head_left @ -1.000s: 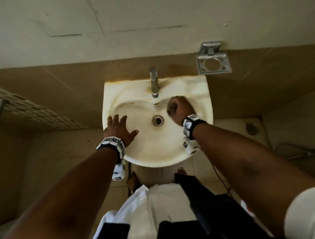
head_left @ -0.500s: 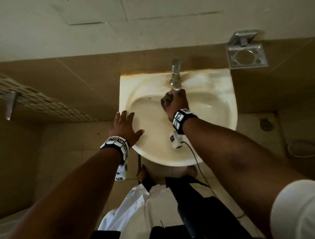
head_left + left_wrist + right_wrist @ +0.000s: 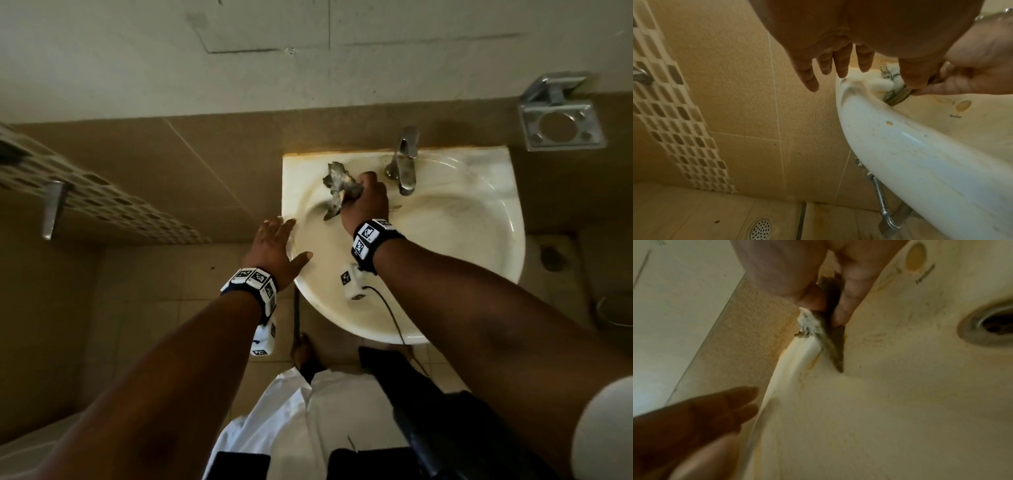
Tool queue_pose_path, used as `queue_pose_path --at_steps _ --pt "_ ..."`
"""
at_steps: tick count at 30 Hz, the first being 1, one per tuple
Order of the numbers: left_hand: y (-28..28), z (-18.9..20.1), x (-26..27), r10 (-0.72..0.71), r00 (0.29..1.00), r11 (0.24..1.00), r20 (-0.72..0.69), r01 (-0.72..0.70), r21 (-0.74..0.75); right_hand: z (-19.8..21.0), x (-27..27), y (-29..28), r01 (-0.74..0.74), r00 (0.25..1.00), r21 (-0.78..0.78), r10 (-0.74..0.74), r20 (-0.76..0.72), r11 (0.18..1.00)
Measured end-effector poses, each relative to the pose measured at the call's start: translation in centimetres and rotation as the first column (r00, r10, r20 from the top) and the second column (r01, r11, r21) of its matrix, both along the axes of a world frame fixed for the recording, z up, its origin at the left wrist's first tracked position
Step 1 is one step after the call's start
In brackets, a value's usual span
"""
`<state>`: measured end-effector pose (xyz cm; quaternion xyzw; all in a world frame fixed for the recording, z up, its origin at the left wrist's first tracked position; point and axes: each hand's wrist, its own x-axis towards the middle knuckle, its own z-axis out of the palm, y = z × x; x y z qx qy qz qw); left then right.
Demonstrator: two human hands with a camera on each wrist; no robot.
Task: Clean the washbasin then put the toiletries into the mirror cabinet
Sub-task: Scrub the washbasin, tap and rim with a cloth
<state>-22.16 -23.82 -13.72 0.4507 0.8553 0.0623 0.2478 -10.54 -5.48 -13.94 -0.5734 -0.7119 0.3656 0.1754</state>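
I see black wristbands (image 3: 371, 238) tiled with white square marker tags on both wrists, a white camera block (image 3: 352, 281) trailing a black cable, and white short sleeves (image 3: 603, 428).

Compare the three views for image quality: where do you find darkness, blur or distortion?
Head view: dim, forearms in shadow, washbasin lit. Left wrist view: brighter, wide-angle bending of the basin rim, the right hand smeared. Right wrist view: softest, with the rag and left hand blurred.
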Motion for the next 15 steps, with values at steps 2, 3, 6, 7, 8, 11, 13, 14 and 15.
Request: queue_pose_path --at_steps 2,3,6,7,8,11,13,14,15 --pt "0.0 -0.2 -0.2 -0.021 1.000 1.000 0.019 0.020 0.003 -0.5 -0.7 -1.1 0.028 0.995 -0.043 -0.032 -0.094 0.999" --pt "0.0 -0.2 -0.2 -0.032 0.999 0.999 0.025 0.032 0.010 -0.7 -1.0 -1.5 0.007 0.994 -0.060 -0.014 -0.111 0.998" --pt "0.2 -0.2 -0.6 -0.056 0.998 0.998 0.030 0.055 0.039 -1.2 -1.9 -1.9 -0.065 0.997 -0.020 0.064 -0.031 0.998" --pt "0.2 -0.1 -0.8 -0.058 0.998 0.997 0.033 0.056 0.044 -1.2 -2.2 -1.9 -0.064 0.998 0.000 0.064 -0.011 0.998" --pt "0.1 -0.1 -0.9 -0.056 0.998 0.997 0.039 0.055 0.045 -1.3 -2.4 -1.9 -0.059 0.998 0.011 0.059 -0.001 0.998" --pt "0.0 0.1 -1.5 -0.044 0.997 0.998 0.063 0.042 0.046 -1.3 -2.7 -2.3 -0.111 0.994 -0.008 0.111 0.024 0.994" --pt "0.0 0.1 -1.6 -0.044 0.997 0.998 0.069 0.041 0.048 -1.2 -2.5 -2.5 -0.211 0.977 -0.003 0.211 0.026 0.977" --pt "0.0 0.1 -1.7 -0.046 0.996 0.998 0.072 0.043 0.046 -1.0 -2.4 -2.7 -0.271 0.962 0.010 0.271 0.032 0.963" --pt "0.1 0.1 -1.8 -0.047 0.996 0.998 0.075 0.043 0.048 -0.9 -2.4 -3.0 -0.331 0.943 0.022 0.330 0.038 0.943"
